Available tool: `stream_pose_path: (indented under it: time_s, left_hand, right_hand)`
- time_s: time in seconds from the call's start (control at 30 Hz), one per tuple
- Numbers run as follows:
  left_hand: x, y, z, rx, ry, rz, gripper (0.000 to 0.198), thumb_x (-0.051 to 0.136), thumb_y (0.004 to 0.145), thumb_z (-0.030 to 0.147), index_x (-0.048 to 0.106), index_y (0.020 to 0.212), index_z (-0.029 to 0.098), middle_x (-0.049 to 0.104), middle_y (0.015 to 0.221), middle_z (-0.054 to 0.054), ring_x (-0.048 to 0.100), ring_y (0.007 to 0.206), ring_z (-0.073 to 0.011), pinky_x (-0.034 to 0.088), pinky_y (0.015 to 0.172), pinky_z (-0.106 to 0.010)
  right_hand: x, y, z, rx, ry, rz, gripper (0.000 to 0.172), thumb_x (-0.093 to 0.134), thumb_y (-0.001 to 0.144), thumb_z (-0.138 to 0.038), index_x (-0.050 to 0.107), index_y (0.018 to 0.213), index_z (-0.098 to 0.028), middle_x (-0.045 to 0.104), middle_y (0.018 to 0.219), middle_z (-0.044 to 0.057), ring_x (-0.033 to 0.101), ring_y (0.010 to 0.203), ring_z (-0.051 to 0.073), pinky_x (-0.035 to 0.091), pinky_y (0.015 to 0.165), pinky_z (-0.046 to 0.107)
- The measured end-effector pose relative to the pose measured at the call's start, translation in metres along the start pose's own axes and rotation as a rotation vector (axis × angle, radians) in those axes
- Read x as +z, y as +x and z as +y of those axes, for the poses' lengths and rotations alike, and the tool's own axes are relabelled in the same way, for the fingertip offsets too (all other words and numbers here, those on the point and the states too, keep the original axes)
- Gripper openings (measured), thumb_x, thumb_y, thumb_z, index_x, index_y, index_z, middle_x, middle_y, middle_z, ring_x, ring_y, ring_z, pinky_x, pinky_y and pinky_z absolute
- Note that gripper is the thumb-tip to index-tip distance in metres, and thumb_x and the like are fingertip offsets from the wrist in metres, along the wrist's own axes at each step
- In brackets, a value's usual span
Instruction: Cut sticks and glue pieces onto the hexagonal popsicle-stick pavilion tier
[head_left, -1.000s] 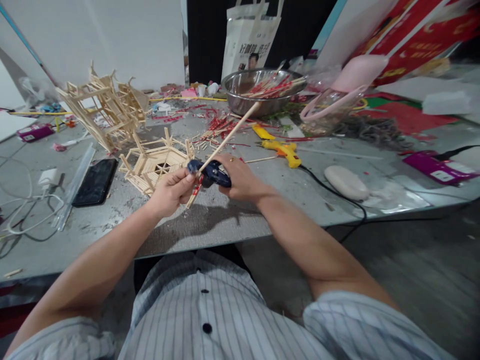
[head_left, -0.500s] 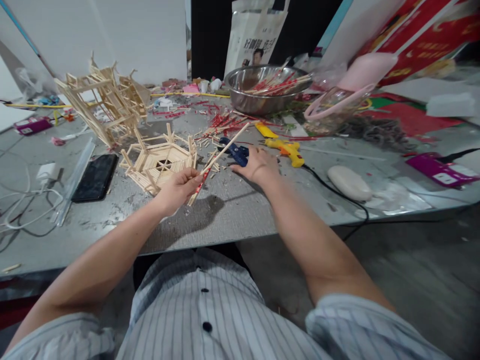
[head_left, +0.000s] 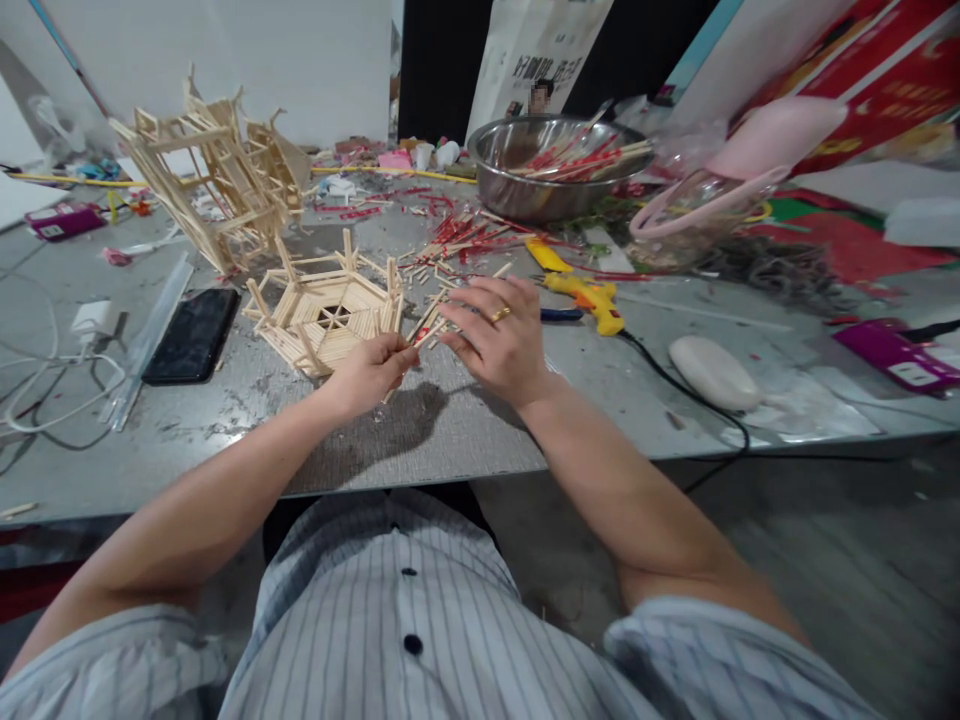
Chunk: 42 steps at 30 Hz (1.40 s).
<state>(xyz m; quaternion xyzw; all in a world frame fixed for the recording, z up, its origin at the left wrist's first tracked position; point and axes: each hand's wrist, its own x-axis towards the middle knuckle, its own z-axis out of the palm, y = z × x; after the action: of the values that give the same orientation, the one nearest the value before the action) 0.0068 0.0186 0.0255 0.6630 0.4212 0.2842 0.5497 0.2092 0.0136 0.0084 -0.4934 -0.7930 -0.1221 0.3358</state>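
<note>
My left hand [head_left: 375, 372] is pinched closed on thin wooden chopsticks [head_left: 424, 337], one with a red patterned end, which slant up to the right. My right hand [head_left: 496, 335] is just to the right of them. Its fingers are curved and thumb apart, around the sticks' upper part; whether it touches them is hard to see. A dark blue tool handle [head_left: 561, 314] shows beyond my right hand, the rest hidden. Left of the hands lies a hexagonal stick frame [head_left: 352, 310] with short upright posts.
A taller stick structure [head_left: 195, 190] stands at the back left. Nearby are a phone [head_left: 191, 336], a yellow glue gun [head_left: 592, 300] with its cord, a white mouse-shaped object [head_left: 712, 372], a steel bowl [head_left: 510, 195] of red-ended chopsticks, and red scraps [head_left: 461, 235].
My right hand has come away from the blue tool and moved left to the chopsticks. My left hand keeps hold of them. The view has shifted slightly.
</note>
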Motion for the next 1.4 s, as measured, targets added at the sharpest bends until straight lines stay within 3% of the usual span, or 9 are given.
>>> stream_pose_path:
  time_s: [0.1,0.27,0.43,0.67,0.9,1.03,1.17,1.4]
  left_hand:
    - [0.000,0.001,-0.003,0.095,0.171,0.053,0.020,0.053,0.091,0.021,0.052,0.071,0.015,0.038,0.049,0.008,0.031,0.044,-0.0055,0.023,0.046,-0.020]
    - [0.001,0.002,-0.006,0.166,0.341,0.103,0.020,0.055,0.087,0.024,0.055,0.070,0.015,0.044,0.056,0.005,0.036,0.053,-0.0080,0.027,0.053,-0.022]
    - [0.002,0.002,-0.007,0.155,0.357,0.112,0.017,0.054,0.088,0.023,0.055,0.072,0.015,0.046,0.059,0.004,0.038,0.056,-0.0091,0.029,0.057,-0.023]
    - [0.004,0.000,-0.002,0.144,0.387,0.123,0.018,0.055,0.089,0.020,0.053,0.071,0.016,0.044,0.057,0.006,0.037,0.055,-0.0091,0.028,0.057,-0.024]
    - [0.007,0.001,-0.006,0.176,0.283,0.155,0.021,0.052,0.091,0.025,0.050,0.072,0.017,0.040,0.056,0.006,0.036,0.055,-0.0091,0.028,0.056,-0.024]
    - [0.003,0.001,-0.004,0.152,0.278,0.060,0.021,0.051,0.090,0.027,0.050,0.072,0.017,0.040,0.055,0.007,0.035,0.052,-0.0079,0.027,0.054,-0.023]
    - [-0.006,0.000,-0.001,0.106,0.265,-0.115,0.018,0.050,0.090,0.026,0.057,0.078,0.015,0.040,0.053,0.007,0.035,0.047,-0.0067,0.026,0.050,-0.021]
    - [-0.012,-0.001,0.002,0.034,0.045,-0.319,0.022,0.048,0.092,0.031,0.060,0.085,0.015,0.032,0.046,0.009,0.027,0.039,-0.0057,0.021,0.042,-0.020]
  right_hand:
    - [0.005,0.001,-0.004,-0.042,0.024,-0.079,0.035,0.041,0.097,-0.047,0.068,0.113,-0.032,0.068,0.114,0.005,0.049,0.124,0.029,0.021,0.113,0.057]
    - [0.011,0.001,0.001,-0.106,0.026,-0.106,0.041,0.039,0.097,-0.051,0.072,0.102,-0.028,0.069,0.094,0.007,0.056,0.098,0.025,0.035,0.099,0.049]
    - [0.009,0.000,-0.001,-0.118,-0.076,-0.089,0.052,0.032,0.097,-0.056,0.072,0.091,-0.024,0.069,0.085,0.008,0.055,0.086,0.025,0.036,0.081,0.043]
    - [0.009,-0.003,-0.007,-0.069,-0.103,-0.088,0.056,0.029,0.096,-0.059,0.070,0.084,-0.023,0.067,0.076,0.008,0.055,0.078,0.024,0.034,0.076,0.040]
    - [0.013,-0.004,-0.011,-0.030,-0.168,0.013,0.061,0.027,0.098,-0.057,0.070,0.076,-0.020,0.066,0.070,0.008,0.056,0.068,0.019,0.033,0.066,0.034]
    - [0.012,-0.004,-0.003,-0.108,-0.075,0.017,0.063,0.029,0.097,-0.060,0.068,0.072,-0.019,0.066,0.066,0.006,0.057,0.064,0.016,0.033,0.062,0.031]
    - [0.010,-0.005,0.004,-0.168,0.086,-0.078,0.060,0.035,0.095,-0.062,0.067,0.069,-0.018,0.064,0.062,0.005,0.055,0.061,0.014,0.032,0.060,0.030]
    - [0.003,-0.001,0.002,-0.022,0.634,-0.234,0.054,0.049,0.088,-0.065,0.059,0.063,-0.018,0.050,0.054,-0.001,0.039,0.051,0.009,0.031,0.051,0.025]
